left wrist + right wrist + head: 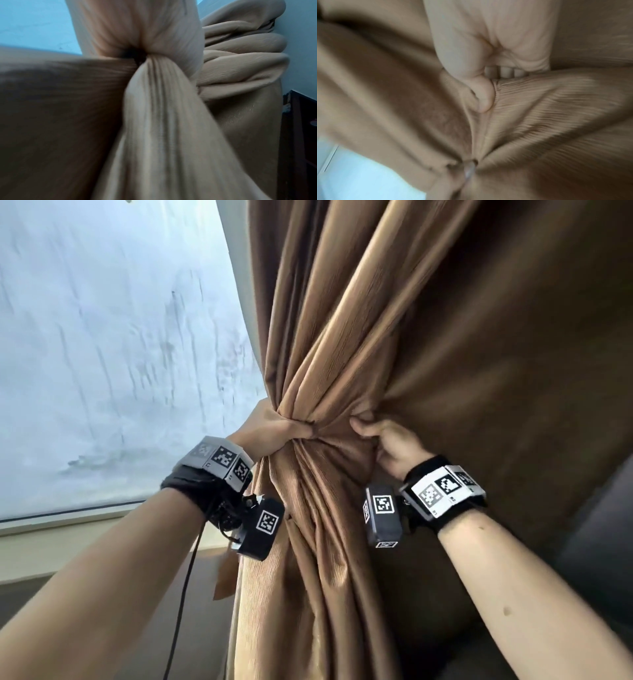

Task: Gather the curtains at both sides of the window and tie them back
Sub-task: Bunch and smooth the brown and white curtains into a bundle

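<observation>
A brown ribbed curtain [342, 344] hangs at the right side of the window, bunched into a waist at mid height. My left hand [274, 426] grips that bunched waist from the window side, fingers curled round the folds. My right hand [383, 436] pinches a fold of the same curtain just to the right of the waist. In the left wrist view the gathered curtain [163, 108] fills the frame below my left hand [130, 31]. In the right wrist view my right hand [481, 65] holds a ribbed curtain fold [530, 97] between thumb and curled fingers. No tie-back shows.
A frosted window pane [102, 354] fills the left of the head view, with a pale sill [68, 518] under it. A dark piece of furniture [599, 542] stands at the lower right, behind the curtain. A black cable [185, 594] hangs from my left wrist.
</observation>
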Demonstrator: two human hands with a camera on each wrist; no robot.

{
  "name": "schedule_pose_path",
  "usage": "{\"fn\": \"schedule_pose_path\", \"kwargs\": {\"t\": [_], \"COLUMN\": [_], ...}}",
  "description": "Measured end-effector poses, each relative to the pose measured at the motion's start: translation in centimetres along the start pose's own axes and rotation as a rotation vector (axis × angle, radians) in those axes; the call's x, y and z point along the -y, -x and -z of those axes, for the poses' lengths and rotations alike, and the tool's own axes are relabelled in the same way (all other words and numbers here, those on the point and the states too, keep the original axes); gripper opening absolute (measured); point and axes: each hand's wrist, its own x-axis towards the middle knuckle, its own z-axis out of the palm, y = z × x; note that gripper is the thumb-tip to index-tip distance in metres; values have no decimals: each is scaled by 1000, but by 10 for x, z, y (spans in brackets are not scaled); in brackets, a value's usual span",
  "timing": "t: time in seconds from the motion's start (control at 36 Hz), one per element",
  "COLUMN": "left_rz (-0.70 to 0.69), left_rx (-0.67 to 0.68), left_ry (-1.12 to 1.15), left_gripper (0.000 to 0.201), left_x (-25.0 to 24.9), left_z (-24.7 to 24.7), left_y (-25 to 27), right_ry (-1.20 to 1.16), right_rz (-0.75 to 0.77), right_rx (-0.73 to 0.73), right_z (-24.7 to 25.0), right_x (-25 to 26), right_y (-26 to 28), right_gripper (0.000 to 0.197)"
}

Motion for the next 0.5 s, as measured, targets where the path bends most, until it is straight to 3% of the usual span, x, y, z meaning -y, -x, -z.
{"fn": "schedule_pose_path", "kwargs": {"t": [0.06, 0.14, 0.19, 0.31, 0.36, 0.44, 0.5], "left_rz": [-3, -9, -19, 4, 18, 18, 40], "left_rx": [-39, -126, -203, -281, -266, -187, -112], "left_ry": [-13, -48, -76, -122, -134, -100, 1], "left_gripper": [49, 68, 71, 77, 76, 70, 69], "left_x": [3, 8, 12, 17, 17, 16, 17], "left_z": [-3, -13, -21, -38, -45, -47, -42], "left_y": [-9, -19, -25, -31, -31, -29, -31], "right_ry": [95, 157, 195, 382, 468, 554, 540], "right_rz": [67, 262, 376, 521, 512, 431, 393], "right_rx": [-100, -314, -374, -357, -296, -181, -152], "right_z": [1, -2, -6, -13, -17, -20, -24], "right_x": [1, -2, -6, -10, -10, -13, -12], "right_y": [-3, 5, 15, 32, 36, 38, 40], "right_gripper": [9, 16, 16, 8, 3, 34, 39]}}
